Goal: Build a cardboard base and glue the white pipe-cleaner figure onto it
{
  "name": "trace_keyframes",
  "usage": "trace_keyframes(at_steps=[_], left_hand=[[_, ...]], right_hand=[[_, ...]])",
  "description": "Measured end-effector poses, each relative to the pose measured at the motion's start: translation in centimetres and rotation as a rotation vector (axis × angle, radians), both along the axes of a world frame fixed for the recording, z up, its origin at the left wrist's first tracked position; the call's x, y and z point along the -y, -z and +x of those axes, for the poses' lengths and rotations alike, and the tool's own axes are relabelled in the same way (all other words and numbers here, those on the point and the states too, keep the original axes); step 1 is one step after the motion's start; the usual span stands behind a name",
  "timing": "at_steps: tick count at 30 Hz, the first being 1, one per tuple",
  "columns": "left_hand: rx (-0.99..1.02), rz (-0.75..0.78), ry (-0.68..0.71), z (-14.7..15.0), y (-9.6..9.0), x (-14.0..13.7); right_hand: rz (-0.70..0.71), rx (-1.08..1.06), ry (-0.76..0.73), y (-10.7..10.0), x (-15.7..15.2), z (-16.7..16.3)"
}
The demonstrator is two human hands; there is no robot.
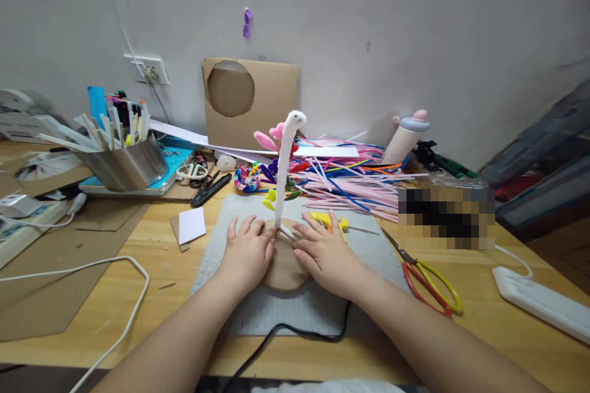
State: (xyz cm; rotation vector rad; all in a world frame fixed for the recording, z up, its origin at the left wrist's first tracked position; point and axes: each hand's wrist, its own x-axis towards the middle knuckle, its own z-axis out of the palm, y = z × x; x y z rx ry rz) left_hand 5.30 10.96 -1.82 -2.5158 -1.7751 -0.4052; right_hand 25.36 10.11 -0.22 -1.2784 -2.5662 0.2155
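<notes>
A white fuzzy pipe-cleaner figure with two dark eye dots at its tip stands upright on a round cardboard disc. Colourful fuzzy petals and leaves show along and behind its stem. On the left edge of the disc rests my left hand, fingers spread, with its index fingertip near the foot of the stem. My right hand lies on the opposite side with fingers stretched out, touching a white strip at the base. Behind the right fingers, a yellow glue gun is partly hidden.
Under the disc is a grey cutting mat. Yellow-and-red-handled scissors lie to the right. Many loose pipe cleaners pile at the back. A metal bowl of sticks stands left. A black cable crosses the mat's front.
</notes>
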Motion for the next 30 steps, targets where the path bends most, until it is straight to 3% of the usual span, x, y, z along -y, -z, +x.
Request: trace_keyframes(at_steps=[6, 13, 19, 24, 30], left_hand=[[0.041, 0.012, -0.010, 0.1, 0.3, 0.0], [0.136, 0.016, -0.067, 0.2, 0.6, -0.5], [0.192, -0.008, -0.062, -0.1, 0.6, -1.0], [0.217, -0.005, -0.026, 0.0, 0.6, -1.0], [0.234, 0.006, 0.002, 0.4, 0.9, -0.6]], right_hand=[[-0.025, -0.079, -0.023, -0.5, -0.1, 0.5], [-0.049, -0.530, 0.073, 0.5, -1.2, 1.8], [-0.106, -0.248, -0.154, 1.0, -0.7, 0.4], [-0.047, -0.114, -0.129, 1.2, -0.4, -0.5], [-0.040, -0.107, -0.067, 1.0, -0.1, -1.0]])
